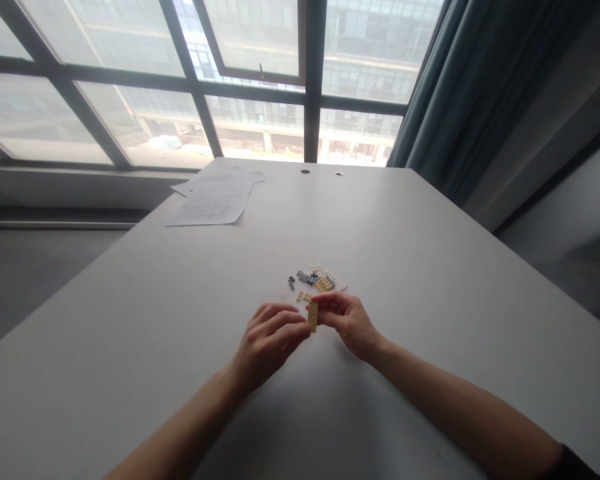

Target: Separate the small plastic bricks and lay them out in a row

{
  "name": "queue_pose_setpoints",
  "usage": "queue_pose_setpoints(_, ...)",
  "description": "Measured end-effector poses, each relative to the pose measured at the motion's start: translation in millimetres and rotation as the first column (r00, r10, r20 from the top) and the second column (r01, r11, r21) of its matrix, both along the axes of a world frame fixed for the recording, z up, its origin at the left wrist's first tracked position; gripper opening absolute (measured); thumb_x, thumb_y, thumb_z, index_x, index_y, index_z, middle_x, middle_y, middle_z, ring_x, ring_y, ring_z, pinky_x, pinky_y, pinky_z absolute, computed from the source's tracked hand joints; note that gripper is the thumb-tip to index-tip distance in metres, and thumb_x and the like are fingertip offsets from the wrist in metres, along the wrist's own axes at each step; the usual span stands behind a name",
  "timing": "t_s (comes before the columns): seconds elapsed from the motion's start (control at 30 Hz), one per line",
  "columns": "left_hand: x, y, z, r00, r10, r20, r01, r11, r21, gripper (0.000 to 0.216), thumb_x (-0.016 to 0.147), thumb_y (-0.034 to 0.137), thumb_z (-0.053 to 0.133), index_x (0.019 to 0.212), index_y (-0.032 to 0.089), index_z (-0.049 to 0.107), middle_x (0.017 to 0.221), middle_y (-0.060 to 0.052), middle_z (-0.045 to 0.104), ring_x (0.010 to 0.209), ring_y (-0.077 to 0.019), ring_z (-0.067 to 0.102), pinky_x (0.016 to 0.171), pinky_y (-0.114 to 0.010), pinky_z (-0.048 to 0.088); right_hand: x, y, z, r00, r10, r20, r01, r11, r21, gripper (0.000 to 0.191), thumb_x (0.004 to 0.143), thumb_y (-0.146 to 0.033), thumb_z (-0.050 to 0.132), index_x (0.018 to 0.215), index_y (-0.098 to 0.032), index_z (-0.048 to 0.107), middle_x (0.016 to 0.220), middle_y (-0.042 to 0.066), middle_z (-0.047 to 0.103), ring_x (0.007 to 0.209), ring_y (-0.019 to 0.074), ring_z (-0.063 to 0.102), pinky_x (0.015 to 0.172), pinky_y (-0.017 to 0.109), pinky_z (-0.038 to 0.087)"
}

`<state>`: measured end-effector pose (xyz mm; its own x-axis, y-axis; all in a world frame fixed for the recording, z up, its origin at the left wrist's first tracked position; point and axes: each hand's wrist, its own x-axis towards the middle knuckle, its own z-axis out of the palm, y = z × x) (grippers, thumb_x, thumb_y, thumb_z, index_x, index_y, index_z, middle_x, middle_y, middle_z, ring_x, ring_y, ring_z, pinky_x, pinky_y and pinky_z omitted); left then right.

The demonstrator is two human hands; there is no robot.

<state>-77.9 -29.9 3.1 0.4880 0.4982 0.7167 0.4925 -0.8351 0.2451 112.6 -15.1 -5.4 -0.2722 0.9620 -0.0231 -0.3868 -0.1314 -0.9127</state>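
A tan building-brick plate [313, 317] with studs on its face is held on end between my two hands, just above the white table. My right hand [349, 323] pinches it from the right, fingertips at its upper part. From the left, my left hand [273, 335] has its thumb at the plate's lower edge, with the fingers curled close beside it. Just beyond the hands lies a small pile of loose bricks: tan bricks [324, 285], white bricks [325, 272] and dark blue-grey bricks [309, 278]. A few small tan pieces [300, 296] are nearer my fingers.
A couple of dark grey pieces [291, 283] sit left of the pile. Printed paper sheets [211, 200] lie at the far left of the white table [380, 247]. Two round holes are near its far edge. Beyond are a large window [260, 120] and a blue-grey curtain [460, 100].
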Motion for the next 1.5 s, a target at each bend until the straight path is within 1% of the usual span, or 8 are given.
queue_pose_setpoints(0.17, 1, 1, 2.9, 0.990, 0.046, 0.135, -0.040, 0.998, -0.048, 0.015, 0.080, 0.015, 0.066, 0.092, 0.025, 0.065, 0.083, -0.001, 0.070, 0.083, -0.0158, 0.062, 0.078, -0.031, 0.050, 3, -3, 1.8, 0.985, 0.010, 0.172, -0.021, 0.998, 0.062, 0.026, 0.066, -0.032, 0.078, 0.085, -0.017, 0.070, 0.073, 0.002, 0.070, 0.063, 0.0132, 0.062, 0.064, 0.029, 0.051)
queue_pose_setpoints(0.33, 2, 4, 4.9, 0.962, 0.146, 0.231, -0.110, 0.980, -0.164, 0.009, 0.082, 0.016, 0.064, 0.090, 0.021, 0.065, 0.081, -0.003, 0.068, 0.082, -0.0167, 0.061, 0.076, -0.032, 0.049, 1, -13, 0.9, 0.943, 0.157, 0.294, -0.190, 0.978, 0.087, 0.022, 0.074, -0.036, 0.072, 0.076, -0.014, 0.068, 0.064, 0.001, 0.065, 0.055, 0.0102, 0.057, 0.056, 0.024, 0.046)
queue_pose_setpoints(0.5, 1, 2, 5.5, 0.963, 0.168, 0.212, -0.125, 0.971, -0.203, 0.015, 0.086, 0.016, 0.058, 0.098, 0.022, 0.065, 0.089, -0.004, 0.067, 0.088, -0.0183, 0.059, 0.081, -0.033, 0.048, 1, -14, 3.0, 0.950, 0.196, 0.241, -0.211, 0.977, 0.035, 0.027, 0.072, -0.040, 0.073, 0.074, -0.014, 0.067, 0.062, 0.001, 0.065, 0.052, 0.0103, 0.056, 0.054, 0.024, 0.045)
queue_pose_setpoints(0.67, 2, -2, 8.2, 0.989, 0.128, 0.073, -0.114, 0.977, -0.181, 0.051, 0.080, 0.028, 0.066, 0.128, 0.021, 0.049, 0.116, -0.011, 0.059, 0.108, -0.0257, 0.053, 0.092, -0.041, 0.046, 1, -11, 5.0, 0.962, 0.171, 0.211, -0.181, 0.983, 0.028, 0.025, 0.072, -0.037, 0.073, 0.072, -0.014, 0.066, 0.060, 0.000, 0.063, 0.052, 0.0099, 0.054, 0.054, 0.024, 0.043)
queue_pose_setpoints(0.87, 5, -1, 6.2, 0.987, 0.157, 0.041, -0.150, 0.980, -0.129, 0.049, 0.076, 0.029, 0.072, 0.121, 0.023, 0.052, 0.114, -0.010, 0.061, 0.109, -0.0256, 0.053, 0.093, -0.042, 0.046, -1, -11, 3.8, 0.968, 0.167, 0.189, -0.181, 0.982, 0.057, 0.023, 0.073, -0.036, 0.073, 0.073, -0.014, 0.068, 0.063, 0.000, 0.063, 0.057, 0.0101, 0.053, 0.058, 0.024, 0.042)
queue_pose_setpoints(1.1, 5, 1, 3.6, 0.994, 0.061, 0.090, -0.051, 0.993, -0.110, 0.055, 0.070, 0.032, 0.078, 0.119, 0.024, 0.053, 0.112, -0.009, 0.061, 0.109, -0.0250, 0.053, 0.092, -0.040, 0.047, 0, -12, 3.3, 0.940, 0.341, 0.022, -0.342, 0.940, 0.003, 0.028, 0.084, -0.039, 0.062, 0.092, -0.014, 0.072, 0.089, 0.007, 0.068, 0.078, 0.0138, 0.059, 0.075, 0.027, 0.044)
queue_pose_setpoints(1.3, 4, -1, 4.4, 0.995, 0.096, 0.031, -0.093, 0.992, -0.087, 0.049, 0.072, 0.032, 0.077, 0.114, 0.023, 0.055, 0.112, -0.009, 0.061, 0.111, -0.0258, 0.053, 0.094, -0.042, 0.045, -3, -12, 4.3, 0.972, 0.232, 0.025, -0.231, 0.972, -0.037, 0.020, 0.069, -0.027, 0.076, 0.070, -0.015, 0.061, 0.062, -0.002, 0.061, 0.056, 0.0087, 0.052, 0.059, 0.022, 0.040)
queue_pose_setpoints(1.5, 5, -4, 4.4, 0.993, 0.111, -0.044, -0.113, 0.992, -0.050, 0.049, 0.076, 0.030, 0.071, 0.120, 0.022, 0.050, 0.115, -0.011, 0.061, 0.114, -0.0270, 0.051, 0.094, -0.042, 0.043, -6, -15, 10.7, 0.975, 0.082, 0.204, -0.084, 0.996, 0.003, 0.028, 0.065, -0.027, 0.079, 0.062, -0.016, 0.053, 0.054, -0.004, 0.059, 0.050, 0.0082, 0.049, 0.051, 0.021, 0.035)
